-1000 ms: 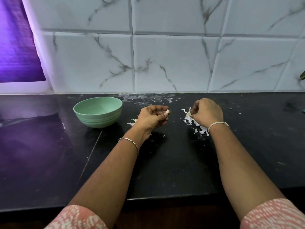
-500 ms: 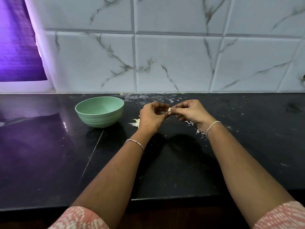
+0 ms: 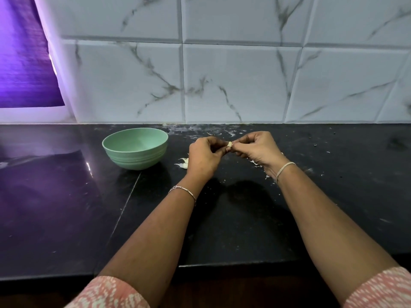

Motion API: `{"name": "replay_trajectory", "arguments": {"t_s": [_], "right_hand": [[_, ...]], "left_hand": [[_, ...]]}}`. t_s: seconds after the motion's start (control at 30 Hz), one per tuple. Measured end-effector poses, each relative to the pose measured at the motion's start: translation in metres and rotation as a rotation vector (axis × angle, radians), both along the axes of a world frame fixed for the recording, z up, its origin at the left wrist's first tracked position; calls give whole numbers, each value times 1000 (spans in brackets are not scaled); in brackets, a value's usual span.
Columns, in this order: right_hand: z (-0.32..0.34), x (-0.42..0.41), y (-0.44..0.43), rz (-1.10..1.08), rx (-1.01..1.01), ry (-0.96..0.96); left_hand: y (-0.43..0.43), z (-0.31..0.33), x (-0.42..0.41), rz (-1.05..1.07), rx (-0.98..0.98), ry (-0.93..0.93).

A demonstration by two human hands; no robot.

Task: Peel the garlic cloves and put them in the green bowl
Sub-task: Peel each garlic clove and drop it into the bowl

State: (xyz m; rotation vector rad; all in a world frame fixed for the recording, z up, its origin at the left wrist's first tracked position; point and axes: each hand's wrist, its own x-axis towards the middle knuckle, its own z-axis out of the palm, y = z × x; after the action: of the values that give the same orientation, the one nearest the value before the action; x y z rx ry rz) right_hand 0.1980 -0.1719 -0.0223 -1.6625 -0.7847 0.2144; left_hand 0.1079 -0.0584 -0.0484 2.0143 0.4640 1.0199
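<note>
A small pale garlic clove (image 3: 229,144) is held above the black counter between both hands. My left hand (image 3: 205,155) pinches it from the left with curled fingers, and my right hand (image 3: 258,147) pinches its right end. The green bowl (image 3: 135,148) stands on the counter to the left of my hands, a short way off; its visible inside looks bare. Most of the clove is hidden by my fingertips.
White garlic skins lie on the counter beside my left hand (image 3: 183,162) and under my right wrist (image 3: 258,164). Small flecks are scattered near the marble-tiled wall (image 3: 233,85). The counter's front edge (image 3: 222,264) runs below my forearms. A purple-lit panel (image 3: 24,63) fills the upper left.
One second ago my right hand was at the skin pile on the right. It has moved left to meet my left hand, and both now pinch the clove.
</note>
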Motion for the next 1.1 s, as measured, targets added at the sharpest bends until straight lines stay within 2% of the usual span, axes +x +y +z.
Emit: {"name": "replay_trajectory", "arguments": {"t_s": [0.37,0.7,1.0,1.1], "right_hand": [[-4,-2,4,-47,47,-56],[-1,-6,5,25,108,43],[-4,-2,8,-32,98,-37],[-6,3,10,-95,42,-118]], "left_hand": [[1,-1,0,16,12,18],[7,-4,5,-85,-288,-56],[4,-5,4,-172,-377,-81],[2,-3,3,-220,-457,-107]]}}
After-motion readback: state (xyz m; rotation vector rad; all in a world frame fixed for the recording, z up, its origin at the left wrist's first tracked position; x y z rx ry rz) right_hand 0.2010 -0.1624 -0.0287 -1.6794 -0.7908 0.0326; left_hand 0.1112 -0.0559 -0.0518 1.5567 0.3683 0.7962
